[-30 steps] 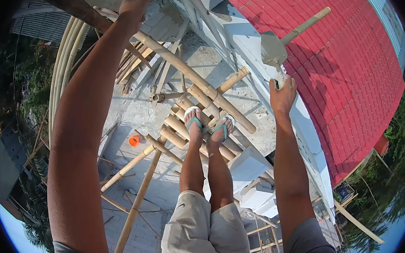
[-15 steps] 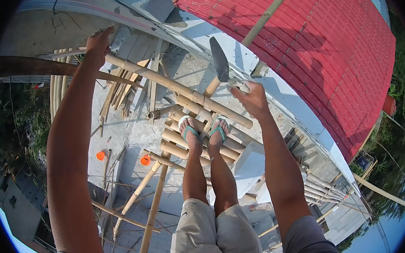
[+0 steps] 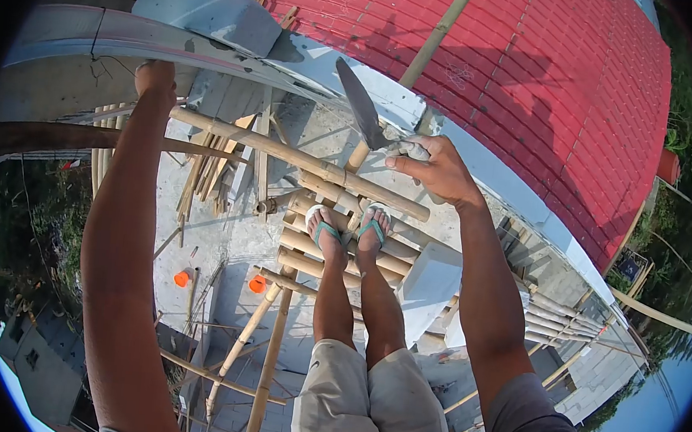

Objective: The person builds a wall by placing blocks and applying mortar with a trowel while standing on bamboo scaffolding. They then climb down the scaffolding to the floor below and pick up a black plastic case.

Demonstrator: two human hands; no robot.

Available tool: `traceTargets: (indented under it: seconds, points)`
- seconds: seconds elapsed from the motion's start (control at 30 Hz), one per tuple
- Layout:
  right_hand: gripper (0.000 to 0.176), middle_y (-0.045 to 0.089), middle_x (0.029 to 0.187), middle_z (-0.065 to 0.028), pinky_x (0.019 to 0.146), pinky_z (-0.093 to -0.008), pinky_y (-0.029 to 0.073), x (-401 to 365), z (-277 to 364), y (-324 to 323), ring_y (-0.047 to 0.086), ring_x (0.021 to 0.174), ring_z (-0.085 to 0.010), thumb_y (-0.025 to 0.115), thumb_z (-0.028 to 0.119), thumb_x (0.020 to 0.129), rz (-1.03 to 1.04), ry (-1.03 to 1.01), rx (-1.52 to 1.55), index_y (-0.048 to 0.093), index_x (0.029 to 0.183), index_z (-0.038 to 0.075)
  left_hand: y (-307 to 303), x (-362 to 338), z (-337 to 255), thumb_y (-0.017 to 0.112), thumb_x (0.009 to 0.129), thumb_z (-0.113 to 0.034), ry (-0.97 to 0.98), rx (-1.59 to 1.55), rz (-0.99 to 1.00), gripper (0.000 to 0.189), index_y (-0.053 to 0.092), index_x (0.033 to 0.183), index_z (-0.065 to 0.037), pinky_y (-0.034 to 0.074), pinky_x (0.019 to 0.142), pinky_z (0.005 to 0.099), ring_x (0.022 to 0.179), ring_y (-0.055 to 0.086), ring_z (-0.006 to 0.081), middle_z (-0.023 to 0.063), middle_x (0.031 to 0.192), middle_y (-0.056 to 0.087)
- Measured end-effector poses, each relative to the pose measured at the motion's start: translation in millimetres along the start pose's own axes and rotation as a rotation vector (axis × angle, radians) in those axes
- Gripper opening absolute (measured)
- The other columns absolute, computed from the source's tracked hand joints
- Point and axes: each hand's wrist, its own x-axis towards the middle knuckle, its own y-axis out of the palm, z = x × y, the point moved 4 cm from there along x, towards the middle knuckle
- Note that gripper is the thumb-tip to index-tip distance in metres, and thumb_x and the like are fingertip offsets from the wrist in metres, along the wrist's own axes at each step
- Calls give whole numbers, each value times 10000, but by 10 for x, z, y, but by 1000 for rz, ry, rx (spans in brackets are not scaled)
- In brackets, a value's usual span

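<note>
My right hand is closed round the mortar-crusted handle of a trowel. Its grey, pointed blade tilts up and left, in front of the pale block wall. My left hand reaches far up and left, its fingers curled at the lower edge of the grey concrete beam. What those fingers grip, if anything, is hidden. A light grey block rests on top of the wall, right of and above the left hand. Thin bent wire sticks out beside that hand.
My feet in flip-flops stand on bamboo poles high above the floor. A long bamboo rail crosses in front. White blocks lie at right. A red tiled roof lies beyond the wall. Orange buckets sit far below.
My left hand has shifted up and left, its extended finger now curled in. The trowel has tilted further left, with my right hand turned around its handle. The view has shifted slightly.
</note>
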Motion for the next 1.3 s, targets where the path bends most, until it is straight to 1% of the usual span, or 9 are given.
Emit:
traceTargets:
  seconds: [0.13,0.23,0.3,0.63,0.7,0.83,1.03,1.1,1.3]
  points:
    - [239,601,703,11,556,-254,404,-64,276,-248,491,606,-70,752,195,802,-156,-199,127,701,953,18,0,-77,-12,599,874,-397,193,89,3,379,658,928,-27,336,438,303,473,439,129,32,651,550]
    - [281,683,872,-36,730,-266,467,-133,403,-367,589,784,-97,758,154,783,-93,-193,144,691,991,-23,4,-146,-113,605,867,-386,405,55,57,384,662,951,-16,362,466,307,471,447,136,39,658,580]
    - [287,682,873,-37,731,-265,468,-176,387,-399,587,793,-96,760,153,780,-54,-148,163,690,994,-25,-103,-99,-86,620,850,-351,141,238,158,335,661,921,-26,363,464,313,475,465,139,27,641,582]
    - [302,686,878,-47,764,-266,471,-127,313,-232,591,812,-98,763,188,780,-72,-213,258,697,989,-20,-411,9,-220,615,855,-226,144,-357,10,228,508,690,-110,259,416,292,428,345,104,-31,539,406]
    - [276,687,868,-50,762,-269,471,-203,301,-328,596,807,-101,760,176,784,-161,-220,212,701,973,-15,-273,-163,-275,611,874,-148,155,-567,453,245,472,673,-132,238,421,275,441,309,83,-43,559,381]
    - [246,688,857,-54,756,-265,471,-240,438,-319,602,802,-101,755,160,788,-199,-247,140,704,958,-10,-445,-112,-103,624,878,-116,35,-566,235,184,515,730,-121,243,435,257,470,299,67,-51,589,386]
    - [237,682,849,-43,729,-257,468,-143,589,-339,591,778,-93,751,152,794,-147,-305,49,701,959,-11,-555,-159,-173,588,920,-160,86,-608,-110,99,567,911,-64,411,548,288,555,431,123,-5,636,442]
    - [243,682,844,-44,720,-258,468,-182,494,-389,589,765,-94,752,156,794,-152,-272,129,700,960,-13,-406,-236,-200,507,973,-176,98,-1145,-35,167,540,925,-19,514,679,353,638,502,179,41,706,490]
    - [244,677,801,-45,703,-260,465,-225,583,-377,574,739,-86,737,172,809,-189,-295,71,696,945,-26,-378,59,-60,423,1002,-164,80,-1328,329,200,483,861,-37,537,716,406,662,513,204,72,737,505]
